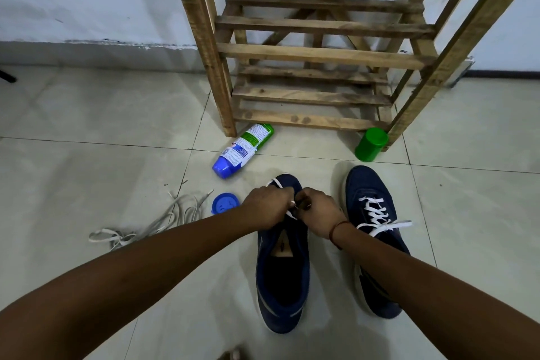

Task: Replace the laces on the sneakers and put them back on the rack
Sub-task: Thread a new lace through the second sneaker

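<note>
Both forearms (131,272) reach in over the floor (87,155): left grip (267,203) and right grip (318,210), fingers curled, pinch the white lace (277,183) at the near navy sneaker (282,286). Laced sneaker (377,242) sits just right; wooden rack (321,52) stands beyond.

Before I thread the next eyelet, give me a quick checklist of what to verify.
1. Grip: left hand and right hand both pinch the white lace over the middle sneaker. Ok.
2. Lace ends even: hidden under the hands. Cannot tell.
3. Middle sneaker fully laced: only a loop shows near the toe. Not ok.
4. Other sneaker laced: white lacing in place. Ok.
5. Old laces out of the way: they lie on the floor, apart from both sneakers. Ok.
6. Way to the wooden rack: spray can and green cap sit on the floor before it. Not ok.
</note>
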